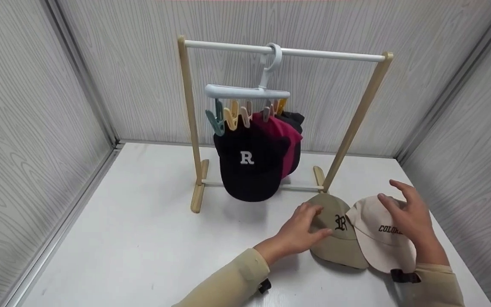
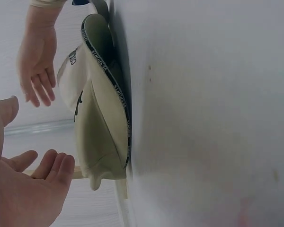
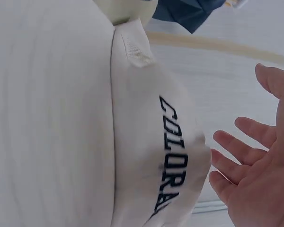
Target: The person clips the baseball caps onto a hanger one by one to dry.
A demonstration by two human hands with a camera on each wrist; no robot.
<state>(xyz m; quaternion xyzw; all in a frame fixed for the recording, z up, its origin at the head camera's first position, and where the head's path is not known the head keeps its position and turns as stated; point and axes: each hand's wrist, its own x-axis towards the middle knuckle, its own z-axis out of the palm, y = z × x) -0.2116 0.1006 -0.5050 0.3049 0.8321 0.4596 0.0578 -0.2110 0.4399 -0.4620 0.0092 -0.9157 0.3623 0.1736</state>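
Observation:
An olive baseball cap (image 1: pixel 332 251) with a dark letter on its front lies on the white table at the right. Partly behind its edge lies a cream cap (image 1: pixel 382 249) with dark lettering, also seen close up as the cream cap (image 3: pixel 142 94) in the right wrist view. My left hand (image 1: pixel 298 232) hovers at the left side of the olive cap, thumb and fingers spread, holding nothing. Over the cream cap is my right hand (image 1: pixel 414 215), its fingers apart and empty; in the right wrist view a gap shows beside most of its fingers.
A wooden rack (image 1: pixel 189 111) with a white top bar (image 1: pixel 330 53) stands at the back. From it hangs a light blue hanger (image 1: pixel 245 91) with several clothespins (image 1: pixel 230 117), holding a black cap (image 1: pixel 251 181) marked R, a magenta cap (image 1: pixel 289 149) and another dark cap (image 1: pixel 297 121).

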